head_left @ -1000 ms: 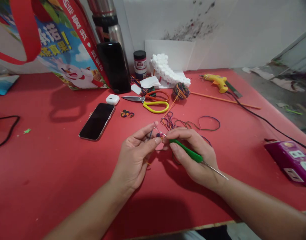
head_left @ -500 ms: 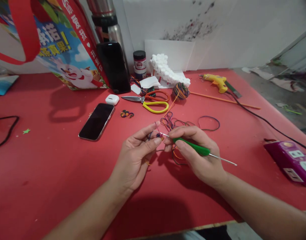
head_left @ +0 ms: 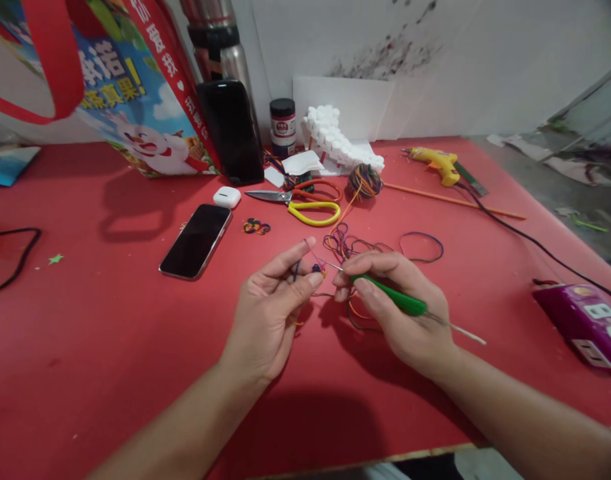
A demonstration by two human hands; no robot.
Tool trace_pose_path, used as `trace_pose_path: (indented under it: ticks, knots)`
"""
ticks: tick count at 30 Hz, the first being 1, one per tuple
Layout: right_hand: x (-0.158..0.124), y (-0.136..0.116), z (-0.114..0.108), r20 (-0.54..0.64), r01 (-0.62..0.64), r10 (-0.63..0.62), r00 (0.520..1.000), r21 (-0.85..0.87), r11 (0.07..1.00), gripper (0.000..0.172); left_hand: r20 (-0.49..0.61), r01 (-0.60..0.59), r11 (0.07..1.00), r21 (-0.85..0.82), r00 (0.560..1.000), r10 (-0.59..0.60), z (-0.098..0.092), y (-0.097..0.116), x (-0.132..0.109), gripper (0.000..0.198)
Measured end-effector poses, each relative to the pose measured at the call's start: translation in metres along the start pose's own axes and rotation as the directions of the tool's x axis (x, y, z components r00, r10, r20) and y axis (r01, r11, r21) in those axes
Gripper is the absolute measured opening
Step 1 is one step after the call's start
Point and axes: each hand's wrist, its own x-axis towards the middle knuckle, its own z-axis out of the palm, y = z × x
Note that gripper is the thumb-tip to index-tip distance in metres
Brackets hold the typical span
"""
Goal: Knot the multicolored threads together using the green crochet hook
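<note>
Left hand (head_left: 272, 307) pinches tiny yarn piece (head_left: 317, 269) above red table (head_left: 135, 333); right hand (head_left: 416, 327) pinches green-handled hook (head_left: 395, 295), tip at piece. Looks early: small knotted bit formed, loose yarn (head_left: 342, 244) and yarn ball (head_left: 366, 181) unworked.

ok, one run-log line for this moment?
left hand: pinches small yarn piece | right hand: holds green-handled hook, tip close to piece | nearby: yarn ball, scissors, flat-lying phone

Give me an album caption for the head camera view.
Left hand pinching small yarn work, right hand holding a green-handled hook, with scissors and a yarn ball on the red table.
</note>
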Motion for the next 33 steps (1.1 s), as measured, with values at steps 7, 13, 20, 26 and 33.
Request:
trace_pose_path:
  ticks: [7, 13, 20, 26, 33]
  knots:
    - [-0.001, 0.003, -0.001, 0.11, 0.337, -0.32, 0.941, -0.233, 0.912, 0.027, 0.008, 0.057, 0.998, -0.033, 0.998, -0.057, 0.002, -0.001, 0.001, 0.048]
    - [0.002, -0.006, -0.006, 0.14, 0.306, -0.282, 0.949, -0.202, 0.93, 0.023, 0.032, -0.027, 0.999, 0.04, 0.999, 0.026, 0.002, 0.001, -0.003, 0.046]
    - [0.001, -0.008, -0.006, 0.095, 0.263, -0.248, 0.964, -0.208, 0.942, 0.021, 0.024, -0.131, 0.986, 0.101, 0.991, 0.129, 0.0, -0.002, 0.0, 0.048]
    - [0.002, -0.007, -0.005, 0.096, 0.263, -0.248, 0.964, -0.202, 0.943, 0.022, 0.062, -0.295, 0.924, 0.242, 0.955, 0.289, -0.009, -0.007, 0.001, 0.045]
    - [0.001, -0.01, -0.006, 0.097, 0.223, -0.205, 0.974, -0.252, 0.942, 0.019, 0.089, -0.431, 0.81, 0.397, 0.897, 0.433, -0.007, -0.006, -0.003, 0.041]
